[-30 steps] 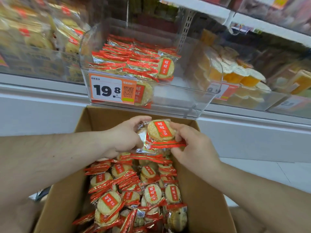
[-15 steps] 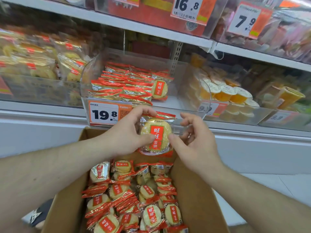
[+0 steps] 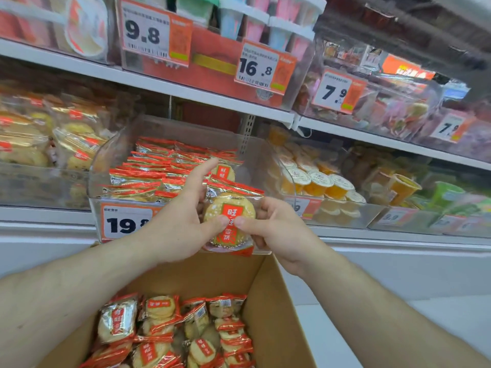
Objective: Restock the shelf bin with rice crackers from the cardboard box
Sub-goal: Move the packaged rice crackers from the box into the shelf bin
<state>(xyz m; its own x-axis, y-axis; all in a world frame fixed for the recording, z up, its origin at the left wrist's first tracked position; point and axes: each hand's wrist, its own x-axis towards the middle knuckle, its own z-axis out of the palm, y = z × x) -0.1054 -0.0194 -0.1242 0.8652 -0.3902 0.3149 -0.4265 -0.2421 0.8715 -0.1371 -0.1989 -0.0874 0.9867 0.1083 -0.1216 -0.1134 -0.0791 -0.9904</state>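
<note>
One round rice-cracker packet in crinkly clear-and-red film point(image 3: 229, 221) is pinched between left hand point(image 3: 175, 224) and right hand point(image 3: 276, 229), before the clear plastic shelf bin point(image 3: 117, 158). Judged light, slippery, brittle; best held by the sealed edges.

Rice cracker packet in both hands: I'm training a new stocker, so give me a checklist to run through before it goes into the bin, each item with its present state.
1. Packet held securely: ok. The left hand and right hand both pinch the rice cracker packet, thumbs on its front.
2. Packet raised to the bin: ok. It is up in front of the shelf bin, above the cardboard box.
3. Right product for this bin: ok. The packets in the bin have the same red and gold wrapper.
4. Room in the bin: ok. Its right side looks unfilled.
5. Wrapper intact: cannot tell.
6. Stock left in the box: ok. More packets lie inside.
</note>
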